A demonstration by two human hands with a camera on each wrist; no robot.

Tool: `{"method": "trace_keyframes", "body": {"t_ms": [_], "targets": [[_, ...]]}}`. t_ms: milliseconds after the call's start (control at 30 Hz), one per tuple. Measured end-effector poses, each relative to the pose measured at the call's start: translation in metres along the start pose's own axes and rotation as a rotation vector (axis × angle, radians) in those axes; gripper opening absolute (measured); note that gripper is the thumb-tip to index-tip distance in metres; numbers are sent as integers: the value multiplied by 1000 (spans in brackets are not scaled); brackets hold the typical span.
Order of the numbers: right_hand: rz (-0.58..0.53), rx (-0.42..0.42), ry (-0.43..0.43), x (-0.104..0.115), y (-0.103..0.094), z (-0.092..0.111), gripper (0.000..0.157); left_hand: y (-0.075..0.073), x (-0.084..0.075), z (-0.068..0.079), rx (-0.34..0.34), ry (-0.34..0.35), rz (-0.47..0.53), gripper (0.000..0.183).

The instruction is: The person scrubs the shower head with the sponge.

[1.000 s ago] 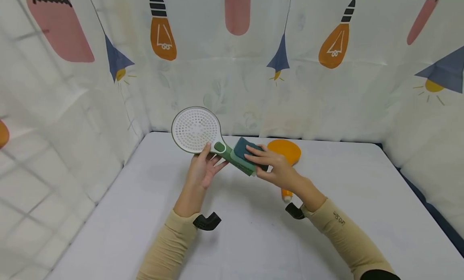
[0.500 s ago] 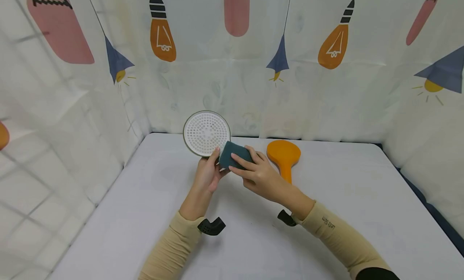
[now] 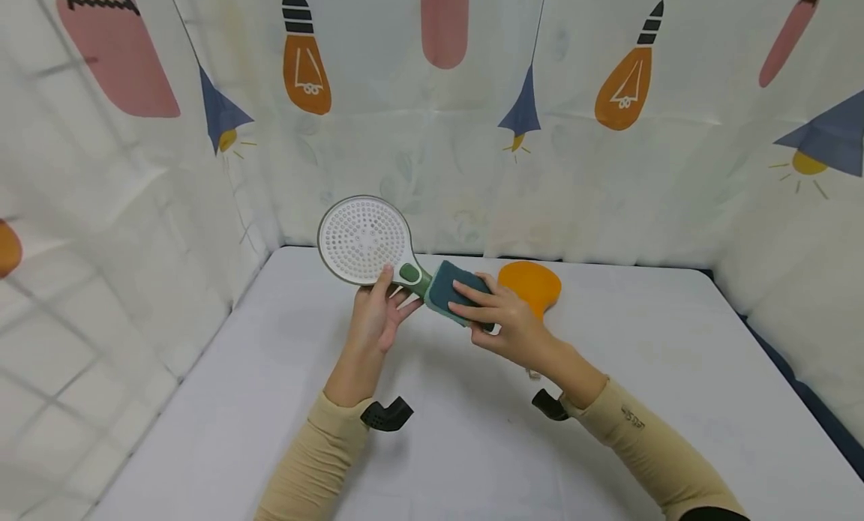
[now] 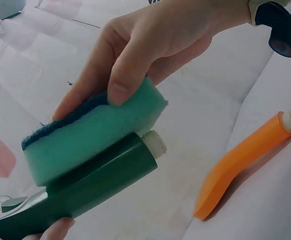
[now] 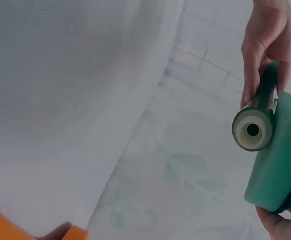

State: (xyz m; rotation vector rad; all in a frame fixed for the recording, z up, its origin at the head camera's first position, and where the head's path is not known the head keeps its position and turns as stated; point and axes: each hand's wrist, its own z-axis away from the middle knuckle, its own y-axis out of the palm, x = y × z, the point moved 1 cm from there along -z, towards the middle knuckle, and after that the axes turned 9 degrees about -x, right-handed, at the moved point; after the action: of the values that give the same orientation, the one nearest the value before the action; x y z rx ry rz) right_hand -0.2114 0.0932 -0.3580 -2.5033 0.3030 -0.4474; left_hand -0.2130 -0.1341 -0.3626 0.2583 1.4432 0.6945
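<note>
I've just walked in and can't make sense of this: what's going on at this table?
A person is holding a green-and-white shower head near its neck with the left hand. The right hand grips a two-tone sponge, its paler side against the shower head's green handle. An orange piece with a rounded head lies on the white table, touched by neither hand.
</note>
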Motion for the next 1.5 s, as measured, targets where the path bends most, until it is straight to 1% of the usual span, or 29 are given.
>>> {"method": "trace_keyframes", "body": {"t_ms": [67,133,167,233,300,367,467,500,567,700,800,867,1000,1133,1267,1367,1433,1500], "targets": [[-30,-31,56,0,1,-3,44,1,2,1,21,-5,-14,44],[-35,-44,93,2,3,-7,43,2,4,3,47,-19,-31,44],[-29,-42,102,3,5,-9,43,3,5,4,57,-24,-38,44],[-8,-28,93,5,8,-11,43,4,7,4,66,-20,-52,45],[10,2,62,6,10,-11,45,4,7,4,45,-13,-59,45],[10,38,18,5,11,-9,46,4,5,3,6,-11,-63,44],[-31,79,-28,2,9,-6,47,3,1,1,-35,-32,-64,43],[-55,91,-34,0,7,-5,47,2,-1,0,-39,-36,-69,44],[-106,109,-30,-3,3,-2,47,0,-4,-1,-45,-36,-62,45],[-154,131,10,-10,-3,5,46,-5,-7,-3,-68,-7,-51,49],[-154,117,22,-14,-3,9,46,-7,-6,-3,-87,-1,-36,54],[-155,96,2,-15,-2,11,47,-8,-5,-4,-92,-2,-30,56],[-155,54,-39,-14,2,12,48,-9,-4,-5,-104,3,-9,51],[-171,37,-15,-9,2,11,49,-9,-4,-6,-113,16,22,48],[-181,30,16,-1,2,9,48,-8,-3,-7,-90,10,15,60],[-183,29,13,4,5,8,48,-7,-2,-7,-76,-1,1,67],[-190,28,4,5,7,8,48,-8,-1,-8,-75,-4,3,65],[-197,19,-18,6,8,8,49,-8,-1,-8,-73,-10,14,55]]}}
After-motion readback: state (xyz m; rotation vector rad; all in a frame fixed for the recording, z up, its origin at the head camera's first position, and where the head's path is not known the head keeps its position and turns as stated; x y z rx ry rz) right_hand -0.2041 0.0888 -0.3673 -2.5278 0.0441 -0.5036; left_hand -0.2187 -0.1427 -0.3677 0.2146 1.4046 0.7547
